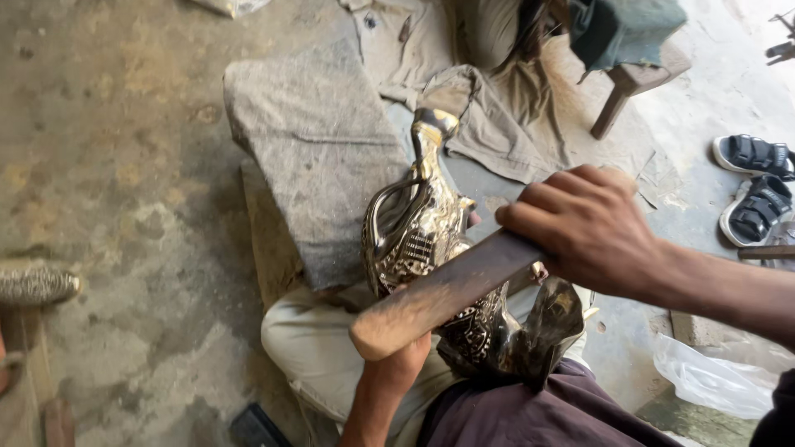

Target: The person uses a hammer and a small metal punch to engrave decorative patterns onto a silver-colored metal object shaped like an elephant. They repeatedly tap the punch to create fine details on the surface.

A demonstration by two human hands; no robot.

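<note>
Filing is the step in hand, I judge — your right hand (pixel 584 228) grips the flat rusty file (pixel 443 294) laid across the ornate brass swan (pixel 418 228) resting on your lap, while your left hand (pixel 406 360) closes around the file's near end. Next, you likely need steady pressure. Beyond lie a rough concrete floor (pixel 116 149), grey cloth (pixel 319 149), sandals (pixel 754 182) far right.
</note>
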